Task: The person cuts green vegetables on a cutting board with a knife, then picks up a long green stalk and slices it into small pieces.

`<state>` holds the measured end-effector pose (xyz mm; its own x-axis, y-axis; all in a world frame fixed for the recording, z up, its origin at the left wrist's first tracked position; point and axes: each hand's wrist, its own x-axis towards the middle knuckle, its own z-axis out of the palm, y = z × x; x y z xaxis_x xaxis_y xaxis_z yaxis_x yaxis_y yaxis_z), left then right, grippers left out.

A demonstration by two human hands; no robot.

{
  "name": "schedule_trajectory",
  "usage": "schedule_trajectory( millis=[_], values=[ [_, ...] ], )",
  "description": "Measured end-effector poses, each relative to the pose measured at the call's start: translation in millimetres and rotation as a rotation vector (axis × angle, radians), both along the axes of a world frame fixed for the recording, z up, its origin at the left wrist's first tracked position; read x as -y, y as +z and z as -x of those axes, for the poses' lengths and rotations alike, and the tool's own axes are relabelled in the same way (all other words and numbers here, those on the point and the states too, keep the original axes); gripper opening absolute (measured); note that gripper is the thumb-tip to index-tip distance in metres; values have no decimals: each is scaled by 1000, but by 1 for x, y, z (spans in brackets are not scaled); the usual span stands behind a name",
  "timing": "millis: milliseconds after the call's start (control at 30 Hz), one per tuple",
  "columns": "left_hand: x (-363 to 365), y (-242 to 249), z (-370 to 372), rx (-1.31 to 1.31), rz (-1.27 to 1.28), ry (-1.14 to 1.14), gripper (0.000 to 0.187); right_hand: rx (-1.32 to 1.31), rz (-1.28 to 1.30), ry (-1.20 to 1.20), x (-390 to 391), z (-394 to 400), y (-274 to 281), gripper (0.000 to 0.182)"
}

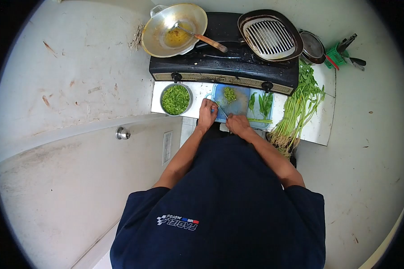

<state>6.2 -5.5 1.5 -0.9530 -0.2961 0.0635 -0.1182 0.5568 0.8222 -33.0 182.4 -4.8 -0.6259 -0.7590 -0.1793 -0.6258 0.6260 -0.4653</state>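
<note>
My right hand [239,124] is closed around the handle of a knife [222,110], whose thin blade points up and left toward my other hand. My left hand [206,114] has its fingers pinched together at the left edge of a blue cutting board [243,93]; a bit of green stem shows at the fingertips, mostly hidden. Chopped green pieces [229,94] lie in a small heap on the board. Right of them are loose leaves [265,104] and a cut green stalk [259,120]. A round pot [191,99] full of chopped greens [175,99] stands to the left.
Behind the board is a black gas stove [224,71] with a wok [150,38], a wooden-handled spatula [211,43] and a grill pan [270,36]. A rooted bunch of leafy greens [296,107] lies at right. Beyond are a lidded pan [312,46] and a green utensil basket [335,54].
</note>
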Motion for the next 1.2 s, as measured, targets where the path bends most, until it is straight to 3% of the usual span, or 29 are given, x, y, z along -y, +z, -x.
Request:
schedule_trajectory(
  millis=[167, 367, 967, 1200],
  values=[
    [-1, -5, -1, -20, 48, -7, 9, -25, -1, 19, 1, 0, 27, 18],
    [0, 1, -5, 3, 115, -9, 8, -14, -30, -29, 1, 0, 22, 17],
    [0, 0, -9, 37, 113, -51, 7, -64, -60, 34, 4, 5, 8, 24],
    [1, -2, -7, -13, 170, -69, 6, -15, -42, -154, -1, 15, 10, 31]
  ],
)
